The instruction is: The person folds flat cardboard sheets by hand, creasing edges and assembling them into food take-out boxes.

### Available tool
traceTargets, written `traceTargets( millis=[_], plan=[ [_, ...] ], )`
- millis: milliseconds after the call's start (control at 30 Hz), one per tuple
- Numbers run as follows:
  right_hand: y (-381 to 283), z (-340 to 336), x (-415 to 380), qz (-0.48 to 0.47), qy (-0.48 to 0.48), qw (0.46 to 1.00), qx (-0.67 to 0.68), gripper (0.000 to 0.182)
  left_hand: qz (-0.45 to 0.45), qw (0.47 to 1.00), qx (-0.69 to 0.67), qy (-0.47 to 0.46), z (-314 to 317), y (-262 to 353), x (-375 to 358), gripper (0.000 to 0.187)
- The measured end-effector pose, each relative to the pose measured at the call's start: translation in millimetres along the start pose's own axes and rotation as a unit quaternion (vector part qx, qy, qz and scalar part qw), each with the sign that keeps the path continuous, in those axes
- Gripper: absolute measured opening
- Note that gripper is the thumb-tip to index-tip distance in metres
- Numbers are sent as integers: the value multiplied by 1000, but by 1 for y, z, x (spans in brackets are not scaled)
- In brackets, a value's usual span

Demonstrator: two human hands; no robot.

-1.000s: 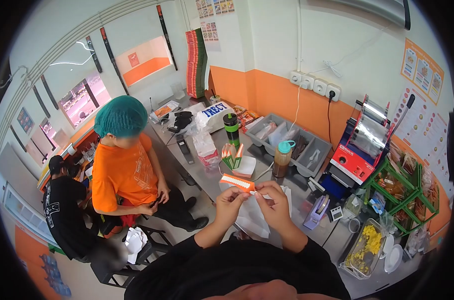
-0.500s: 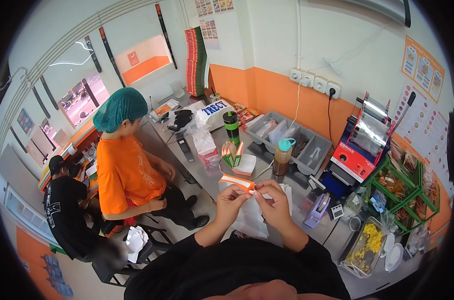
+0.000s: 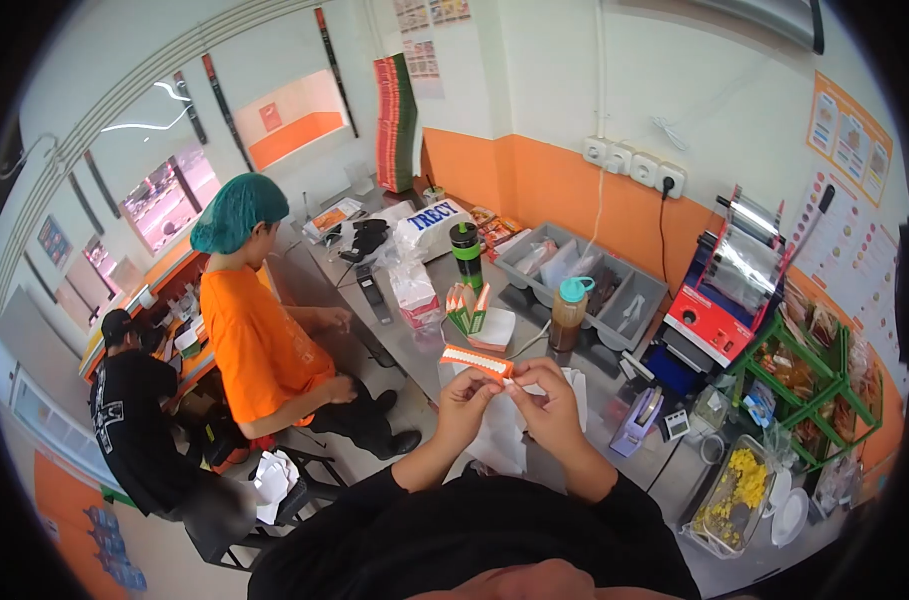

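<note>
Between my two hands, over the counter's front edge, is a narrow orange folded paper piece (image 3: 464,358) with a white toothed stripe. Its left end points away from me, past my fingers. My left hand (image 3: 463,404) pinches it near the middle. At its right end, the fingertips of my right hand (image 3: 548,402) are closed on it. White paper sheets (image 3: 501,443) lie below my hands. Beyond them stand green-and-orange paper holders (image 3: 468,309) beside a small white paper tray (image 3: 495,328). To the right is a squeeze bottle (image 3: 567,318) of brown sauce with a turquoise cap.
On the right are a purple tape dispenser (image 3: 634,421), a red sealing machine (image 3: 709,325), green baskets (image 3: 789,372) and a container with yellow food (image 3: 707,545). A grey divided bin (image 3: 629,338) sits by the wall. A co-worker in orange (image 3: 259,335) stands left; another person (image 3: 129,420) is behind.
The co-worker in orange has shifted slightly, turning and moving the arms. My hands stay almost in place, still holding the orange paper piece.
</note>
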State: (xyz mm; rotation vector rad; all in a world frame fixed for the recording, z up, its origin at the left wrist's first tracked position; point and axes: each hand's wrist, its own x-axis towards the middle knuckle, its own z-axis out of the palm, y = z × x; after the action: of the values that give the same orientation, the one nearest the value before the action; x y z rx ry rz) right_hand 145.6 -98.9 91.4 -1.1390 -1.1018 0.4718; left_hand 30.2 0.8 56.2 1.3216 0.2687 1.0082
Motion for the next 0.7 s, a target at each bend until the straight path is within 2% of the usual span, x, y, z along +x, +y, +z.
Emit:
traceTargets(
  millis=[67, 100, 133, 167, 233, 267, 333, 367, 467, 533, 600, 700],
  plan=[
    [8, 2, 1, -34, 27, 998, 52, 10, 30, 999, -6, 26, 2, 1, 1, 8],
    [7, 0, -1, -23, 16, 999, 33, 14, 22, 999, 23, 6, -1, -3, 0, 11],
    [7, 1, -2, -64, 19, 998, 4, 15, 14, 998, 53, -8, -3, -7, -3, 13],
    [8, 2, -1, -106, 21, 994, -23, 17, 8, 1000, 19, -7, -2, -11, -4, 14],
    [8, 3, -3, -75, 23, 997, -8, 18, 24, 999, -11, 19, 0, -14, -4, 15],
    [12, 4, -4, -83, -5, 997, -1, 18, 20, 1000, -15, 2, 3, -14, -5, 16],
    [18, 4, -5, -107, 35, 994, 1, 18, 25, 999, -21, -5, 7, -11, -8, 17],
    [17, 5, -5, -111, 19, 994, 1, 18, 16, 1000, -16, -8, 9, -10, -9, 18],
    [17, 8, -9, -70, 22, 997, 19, 16, 7, 1000, -28, -8, 12, -10, -13, 18],
    [28, 9, -11, -70, 40, 996, 33, 15, 74, 995, 70, -11, 12, -5, -13, 23],
    [35, 7, -12, -110, 37, 993, -18, 15, 83, 994, 69, -23, 11, -6, -13, 25],
    [27, 9, -12, -228, 78, 949, -203, 14, 6, 996, -79, -51, 14, -7, -15, 19]
  ],
)
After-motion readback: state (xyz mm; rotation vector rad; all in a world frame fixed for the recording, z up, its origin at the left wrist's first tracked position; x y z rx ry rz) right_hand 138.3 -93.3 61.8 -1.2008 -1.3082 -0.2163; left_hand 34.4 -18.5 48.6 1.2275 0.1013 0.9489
